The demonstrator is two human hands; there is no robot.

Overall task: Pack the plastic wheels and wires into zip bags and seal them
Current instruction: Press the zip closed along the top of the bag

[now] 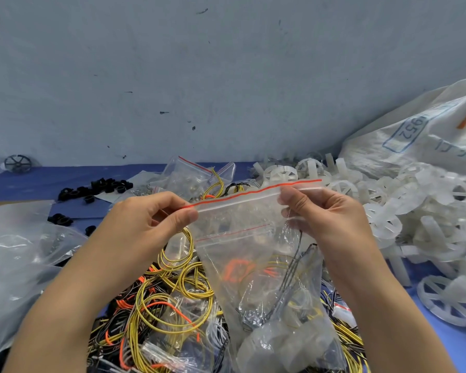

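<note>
Sealing bag (253, 265) now, pinching zip strip (242, 197) w/ L hand (145, 219) & R hand (326, 214). Next, prob.: press along strip end-to-end.

1. Striped red along its top: clear plastic zip bag (253, 211).
2. Yellow-black striped, orange, black: tangled wires (172, 300).
3. Translucent white: spoked plastic wheels (382, 224).
4. Blue: table cover (65, 181).
5. White, blue-printed: woven sack (414, 141).
</note>
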